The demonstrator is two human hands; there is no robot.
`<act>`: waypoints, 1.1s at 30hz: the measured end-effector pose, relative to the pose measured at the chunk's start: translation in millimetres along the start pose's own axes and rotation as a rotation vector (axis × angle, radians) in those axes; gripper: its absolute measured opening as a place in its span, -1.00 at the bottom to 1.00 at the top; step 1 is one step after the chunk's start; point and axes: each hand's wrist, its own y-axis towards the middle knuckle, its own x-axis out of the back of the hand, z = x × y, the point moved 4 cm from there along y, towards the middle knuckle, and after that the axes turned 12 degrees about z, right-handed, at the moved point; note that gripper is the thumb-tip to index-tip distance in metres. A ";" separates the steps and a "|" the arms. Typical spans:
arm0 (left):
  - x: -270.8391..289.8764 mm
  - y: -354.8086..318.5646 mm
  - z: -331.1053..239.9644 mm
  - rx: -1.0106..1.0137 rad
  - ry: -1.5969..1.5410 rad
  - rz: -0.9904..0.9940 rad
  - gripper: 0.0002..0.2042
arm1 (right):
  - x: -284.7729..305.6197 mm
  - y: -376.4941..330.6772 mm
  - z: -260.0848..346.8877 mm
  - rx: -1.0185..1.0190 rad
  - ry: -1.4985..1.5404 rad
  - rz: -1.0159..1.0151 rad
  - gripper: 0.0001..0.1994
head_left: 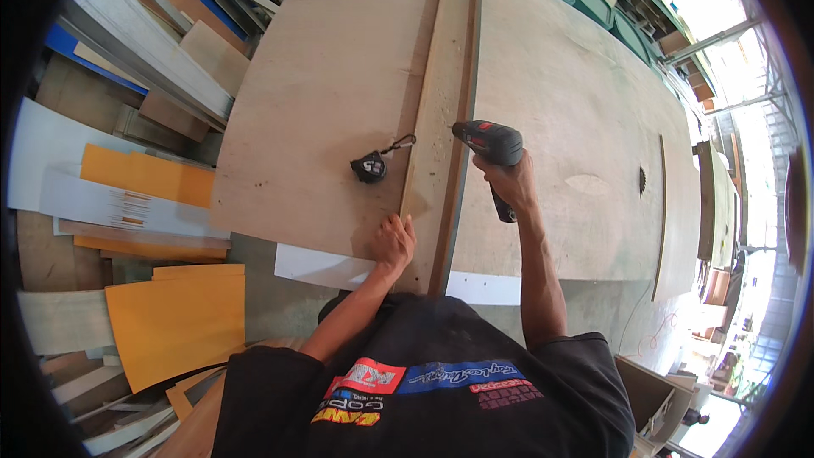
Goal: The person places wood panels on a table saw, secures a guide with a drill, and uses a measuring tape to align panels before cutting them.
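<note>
Two hands work a long wooden plank (441, 119) running from six to twelve o'clock across a plywood sheet (331, 93): left hand (392, 242) pressed flat on its stiff, likely heavy near end, right hand (509, 182) gripping a cordless drill (492, 148) at its edge.

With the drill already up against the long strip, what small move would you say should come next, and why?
Probably press the cordless drill squarely into the long wooden strip and start driving. The right hand already holds its nose against the strip's right edge, and the left hand pins the strip's near end to the plywood sheet. The tape measure lies aside, left of the strip.
</note>
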 end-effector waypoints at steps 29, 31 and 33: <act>-0.2 1.6 0.1 0.031 -0.003 0.130 -0.65 | -43.9 -5.1 -16.1 -0.250 -0.202 0.196 -0.71; 1.1 1.6 0.7 0.013 -0.005 0.118 -0.65 | -41.6 -4.7 -14.7 -0.267 -0.186 0.203 -0.71; 2.6 1.7 0.4 0.008 -0.006 0.117 -0.66 | -41.1 -1.4 -18.8 -0.227 -0.146 0.231 -0.72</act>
